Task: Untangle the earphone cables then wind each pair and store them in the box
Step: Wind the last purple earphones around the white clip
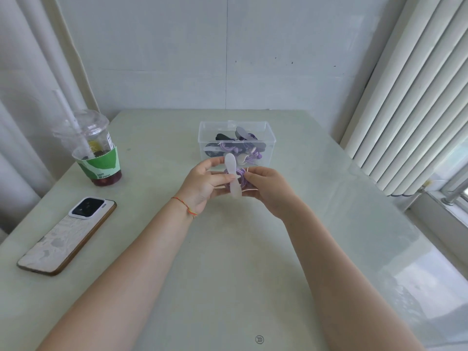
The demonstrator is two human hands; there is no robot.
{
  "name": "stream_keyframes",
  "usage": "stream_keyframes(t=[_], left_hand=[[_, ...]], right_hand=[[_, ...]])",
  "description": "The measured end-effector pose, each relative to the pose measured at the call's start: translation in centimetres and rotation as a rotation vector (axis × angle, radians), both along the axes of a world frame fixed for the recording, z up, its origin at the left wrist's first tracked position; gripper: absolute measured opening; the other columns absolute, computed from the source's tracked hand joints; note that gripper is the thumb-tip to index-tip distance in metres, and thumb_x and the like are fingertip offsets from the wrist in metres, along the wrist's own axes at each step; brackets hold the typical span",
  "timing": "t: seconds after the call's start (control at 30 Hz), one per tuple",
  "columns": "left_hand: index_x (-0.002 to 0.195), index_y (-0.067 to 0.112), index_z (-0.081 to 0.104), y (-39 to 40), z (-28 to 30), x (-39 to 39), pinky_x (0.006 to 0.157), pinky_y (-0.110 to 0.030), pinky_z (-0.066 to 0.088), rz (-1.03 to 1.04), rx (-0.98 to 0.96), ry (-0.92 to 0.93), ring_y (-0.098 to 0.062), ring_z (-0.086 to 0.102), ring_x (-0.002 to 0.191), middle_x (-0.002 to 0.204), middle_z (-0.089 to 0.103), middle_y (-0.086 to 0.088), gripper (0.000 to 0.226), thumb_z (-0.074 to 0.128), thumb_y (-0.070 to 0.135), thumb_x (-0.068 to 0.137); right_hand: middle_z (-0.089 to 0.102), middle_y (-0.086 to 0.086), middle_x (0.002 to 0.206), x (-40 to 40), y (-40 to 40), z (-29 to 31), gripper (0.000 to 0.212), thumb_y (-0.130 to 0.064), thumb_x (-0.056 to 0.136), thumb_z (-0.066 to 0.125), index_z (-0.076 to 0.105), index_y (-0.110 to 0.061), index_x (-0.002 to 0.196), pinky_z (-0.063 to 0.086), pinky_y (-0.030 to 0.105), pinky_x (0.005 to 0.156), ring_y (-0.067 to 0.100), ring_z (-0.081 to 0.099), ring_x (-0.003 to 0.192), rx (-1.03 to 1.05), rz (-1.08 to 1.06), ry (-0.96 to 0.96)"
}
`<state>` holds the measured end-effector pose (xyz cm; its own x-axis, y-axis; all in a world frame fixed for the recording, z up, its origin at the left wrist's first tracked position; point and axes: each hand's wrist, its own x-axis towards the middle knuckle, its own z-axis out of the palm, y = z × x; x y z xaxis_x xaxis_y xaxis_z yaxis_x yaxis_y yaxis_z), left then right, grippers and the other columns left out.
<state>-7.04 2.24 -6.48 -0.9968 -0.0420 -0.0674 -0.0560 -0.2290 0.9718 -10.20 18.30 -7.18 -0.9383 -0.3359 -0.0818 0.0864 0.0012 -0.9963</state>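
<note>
Both hands meet just near of the clear box (pixel 270 138) — the left hand (pixel 202 184) grips a pale winder strip (pixel 231 177), the right hand (pixel 264 184) pinches the purple earphone cable (pixel 242 179) coiled beside it. More wound pairs lie inside the box — a phone (pixel 67 235) and drink cup (pixel 97 150) sit far left.

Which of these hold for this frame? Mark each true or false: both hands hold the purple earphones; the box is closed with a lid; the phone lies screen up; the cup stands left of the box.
1. Both hands hold the purple earphones. True: left hand and right hand grip them with a pale winder.
2. The box is closed. False: it is open, with wound earphones inside.
3. The phone lies screen up. False: its camera side faces up.
4. The cup stands left of the box. True.
</note>
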Motion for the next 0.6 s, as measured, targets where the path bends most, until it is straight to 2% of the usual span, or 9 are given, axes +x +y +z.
stream_keyframes(t=[0.1,0.17,0.3,0.37,0.47,0.53,0.6], left_hand=[[0.112,0.014,0.061,0.0,1.0,-0.3,0.072,-0.036,0.06,0.047,-0.008,-0.021,-0.021,0.064,0.066,0.084,0.071,-0.011,0.036,0.07,-0.003,0.082],[0.109,0.014,0.059,-0.2,1.6,-0.6,0.076,-0.039,0.06,0.045,0.012,-0.009,-0.024,0.065,0.068,0.089,0.07,-0.015,0.032,0.07,-0.002,0.083],[0.113,0.012,0.058,-0.7,3.2,-1.8,0.076,-0.04,0.06,0.051,-0.019,0.037,-0.022,0.068,0.07,0.092,0.069,-0.015,0.032,0.071,0.004,0.085],[0.112,0.013,0.059,-1.1,3.8,-2.8,0.076,-0.042,0.06,0.106,-0.064,0.027,-0.023,0.066,0.073,0.09,0.068,-0.013,0.029,0.07,0.009,0.086],[0.109,0.008,0.062,-1.9,4.6,-4.4,0.062,-0.036,0.058,0.25,-0.148,0.021,-0.021,0.06,0.063,0.08,0.063,-0.008,0.021,0.061,0.007,0.088],[0.1,0.009,0.066,-2.7,4.7,-5.5,0.049,-0.026,0.051,0.335,-0.26,0.055,-0.017,0.057,0.058,0.076,0.061,-0.005,0.016,0.055,0.007,0.088],[0.086,0.016,0.069,-3.2,4.4,-6.4,0.05,-0.023,0.045,0.413,-0.369,0.1,-0.015,0.055,0.059,0.071,0.06,-0.001,0.015,0.054,0.01,0.086]], right_hand=[[0.071,0.012,0.096,-0.2,0.0,1.2,0.029,-0.023,0.096,0.057,0.065,0.005,0.102,0.053,0.03,0.077,0.019,0.065,0.082,0.108,0.043,0.053],[0.072,0.001,0.092,-0.4,0.0,2.0,0.02,-0.025,0.092,0.063,0.067,-0.006,0.094,0.051,0.024,0.074,0.012,0.065,0.082,0.219,0.081,0.107],[0.067,0.002,0.084,-1.9,-0.9,4.2,0.025,-0.024,0.085,0.069,0.07,-0.003,0.098,0.051,0.029,0.074,0.016,0.059,0.075,0.327,0.02,0.177],[0.063,0.003,0.077,-3.2,-1.3,5.6,0.021,-0.02,0.084,0.068,0.07,-0.002,0.093,0.047,0.026,0.064,0.016,0.056,0.069,0.381,-0.053,0.228],[0.049,0.003,0.063,-6.3,-1.6,7.8,0.017,-0.018,0.083,0.061,0.062,-0.005,0.071,0.032,0.019,0.046,0.017,0.043,0.057,0.563,-0.192,0.373],[0.046,0.002,0.064,-8.5,-2.1,8.7,0.017,-0.023,0.085,0.06,0.062,-0.011,0.073,0.029,0.024,0.047,0.019,0.041,0.06,0.74,-0.224,0.482],[0.052,0.002,0.069,-10.2,-2.6,8.9,0.016,-0.025,0.086,0.06,0.065,-0.01,0.081,0.032,0.026,0.052,0.02,0.045,0.066,0.873,-0.187,0.531]])
